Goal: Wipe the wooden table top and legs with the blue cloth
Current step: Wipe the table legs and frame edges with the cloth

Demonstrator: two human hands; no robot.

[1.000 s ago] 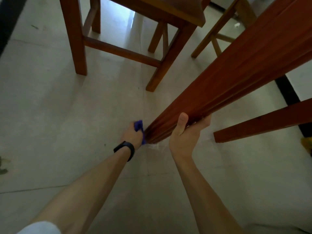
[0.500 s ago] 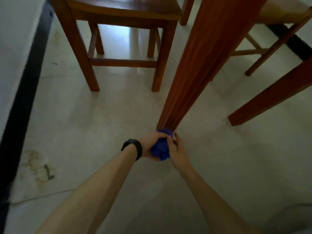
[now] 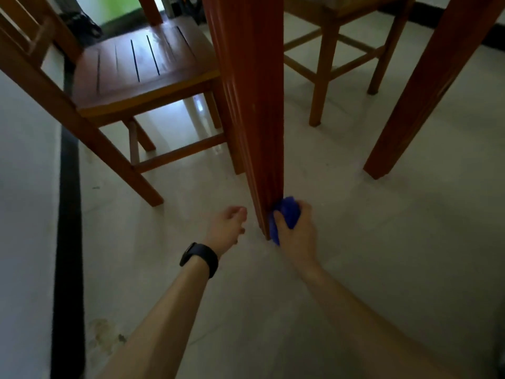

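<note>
Both hands are working low at the foot of the near bench leg (image 3: 254, 110). My right hand (image 3: 296, 233) is gripping the bunched blue cloth (image 3: 287, 214), its fingers (image 3: 279, 218) curling round it and pressing it against the leg's right face just above the floor (image 3: 382, 242). My left hand (image 3: 228, 228) is hovering just left of the leg, fingers loosely curled and holding nothing, a black wristband (image 3: 200, 258) showing behind it. A wooden chair (image 3: 136, 67) is standing at far left, a second bench leg (image 3: 426, 86) at right.

Pale tiled floor (image 3: 382, 242), 2 table legs (image 3: 251, 105), chair (image 3: 131, 67), possibly stained
</note>
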